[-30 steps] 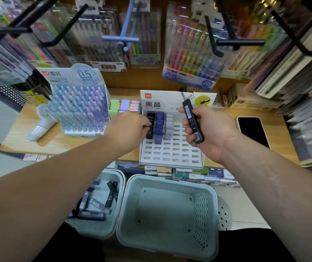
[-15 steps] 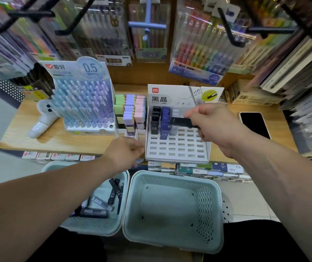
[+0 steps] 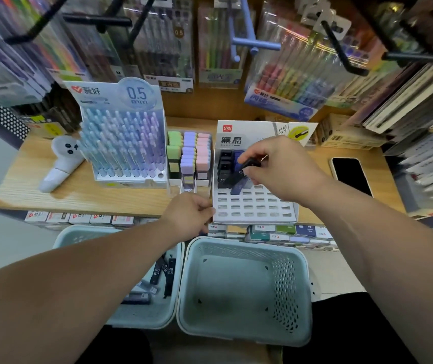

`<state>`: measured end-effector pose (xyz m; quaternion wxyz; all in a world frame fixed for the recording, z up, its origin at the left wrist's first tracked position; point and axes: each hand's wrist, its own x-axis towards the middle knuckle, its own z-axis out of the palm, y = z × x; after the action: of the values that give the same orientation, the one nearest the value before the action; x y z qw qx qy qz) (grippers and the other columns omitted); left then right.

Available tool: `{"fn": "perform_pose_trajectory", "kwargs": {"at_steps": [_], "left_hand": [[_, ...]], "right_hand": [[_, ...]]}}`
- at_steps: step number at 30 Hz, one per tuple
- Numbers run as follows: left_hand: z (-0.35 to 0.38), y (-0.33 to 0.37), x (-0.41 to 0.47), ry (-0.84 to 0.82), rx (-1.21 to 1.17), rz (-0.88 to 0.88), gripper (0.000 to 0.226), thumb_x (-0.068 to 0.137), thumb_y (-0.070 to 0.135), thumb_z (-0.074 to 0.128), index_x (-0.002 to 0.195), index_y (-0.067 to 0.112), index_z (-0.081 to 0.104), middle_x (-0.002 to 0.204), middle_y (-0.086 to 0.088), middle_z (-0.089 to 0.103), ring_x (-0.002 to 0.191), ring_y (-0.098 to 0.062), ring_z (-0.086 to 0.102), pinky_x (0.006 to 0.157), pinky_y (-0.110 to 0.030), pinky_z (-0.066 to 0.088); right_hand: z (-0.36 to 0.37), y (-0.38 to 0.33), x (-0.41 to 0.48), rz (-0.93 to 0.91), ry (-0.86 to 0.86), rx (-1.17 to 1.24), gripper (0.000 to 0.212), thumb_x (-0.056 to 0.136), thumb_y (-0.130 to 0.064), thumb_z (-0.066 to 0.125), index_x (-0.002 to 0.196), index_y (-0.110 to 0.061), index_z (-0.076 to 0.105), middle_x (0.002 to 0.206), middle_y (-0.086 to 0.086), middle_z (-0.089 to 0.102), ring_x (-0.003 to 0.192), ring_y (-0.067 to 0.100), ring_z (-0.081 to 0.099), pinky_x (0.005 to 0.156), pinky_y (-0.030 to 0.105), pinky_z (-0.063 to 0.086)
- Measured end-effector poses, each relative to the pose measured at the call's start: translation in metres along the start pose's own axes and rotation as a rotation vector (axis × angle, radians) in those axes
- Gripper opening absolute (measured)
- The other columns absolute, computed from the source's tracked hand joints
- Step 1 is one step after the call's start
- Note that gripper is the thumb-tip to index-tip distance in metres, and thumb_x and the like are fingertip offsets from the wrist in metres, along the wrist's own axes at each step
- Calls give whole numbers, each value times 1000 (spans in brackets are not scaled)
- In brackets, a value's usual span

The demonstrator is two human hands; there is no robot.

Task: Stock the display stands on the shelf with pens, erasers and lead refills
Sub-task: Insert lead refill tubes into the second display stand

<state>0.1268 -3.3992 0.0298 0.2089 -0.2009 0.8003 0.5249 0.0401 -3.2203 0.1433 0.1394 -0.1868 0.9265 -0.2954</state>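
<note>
A white slotted lead-refill stand [image 3: 254,206] sits on the wooden shelf [image 3: 78,198], with black and blue refill cases in its back rows. My right hand [image 3: 281,169] pinches a black lead refill case [image 3: 246,166] over those filled rows. My left hand [image 3: 189,214] is curled at the stand's front left corner, touching its edge. Left of it are a stand of pastel erasers [image 3: 190,156] and a pen stand [image 3: 126,145] full of blue and purple pens. More refill cases [image 3: 162,271] lie in the left basket [image 3: 157,319], partly hidden by my left arm.
A second pale green basket [image 3: 244,287] stands in front of me. A phone [image 3: 352,174] lies on the shelf at right, a white handheld device [image 3: 60,164] at left. Hanging pen packs on hooks [image 3: 283,74] overhang the shelf. Small boxes [image 3: 283,232] line the row below.
My right hand carried the black refill case from upright in the air down to the stand's filled rows. My left hand drew back from the refills to the stand's front left corner.
</note>
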Motion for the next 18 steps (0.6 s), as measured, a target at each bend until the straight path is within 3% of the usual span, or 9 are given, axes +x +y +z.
{"fn": "perform_pose_trajectory", "kwargs": {"at_steps": [3, 6, 11, 13, 18], "left_hand": [[1, 2, 1, -2, 35, 20, 18, 98, 22, 64, 114, 15, 68, 98, -1, 73, 66, -15, 72, 66, -31, 59], [3, 4, 3, 0, 57, 23, 2, 99, 22, 63, 100, 23, 63, 97, 0, 71, 65, -17, 71, 61, -30, 58], [1, 1, 9, 11, 211, 62, 13, 98, 27, 62, 96, 17, 70, 89, -3, 73, 74, -23, 72, 68, -30, 56], [2, 1, 9, 6, 247, 72, 15, 98, 28, 60, 94, 18, 70, 88, -3, 72, 75, -23, 71, 72, -32, 56], [2, 2, 13, -6, 258, 82, 13, 99, 28, 58, 89, 23, 65, 87, -2, 70, 68, -19, 68, 64, -27, 50]], "right_hand": [[9, 2, 2, -56, 67, -17, 21, 82, -10, 80, 98, -20, 72, 73, -13, 59, 64, 2, 52, 65, 17, 41], [20, 7, 2, -90, 81, -45, 19, 81, -9, 81, 90, -20, 69, 80, -5, 67, 70, 10, 58, 71, 26, 51], [33, 12, 3, -197, 111, -153, 17, 87, -9, 73, 104, -14, 77, 100, 5, 72, 91, 23, 65, 86, 38, 53], [37, 12, 6, -241, 137, -172, 19, 86, -7, 74, 103, -12, 78, 101, 8, 70, 92, 26, 65, 86, 40, 53], [42, 9, 14, -252, 155, -186, 19, 84, -10, 77, 102, -14, 80, 101, 5, 73, 92, 27, 68, 86, 39, 54]]}}
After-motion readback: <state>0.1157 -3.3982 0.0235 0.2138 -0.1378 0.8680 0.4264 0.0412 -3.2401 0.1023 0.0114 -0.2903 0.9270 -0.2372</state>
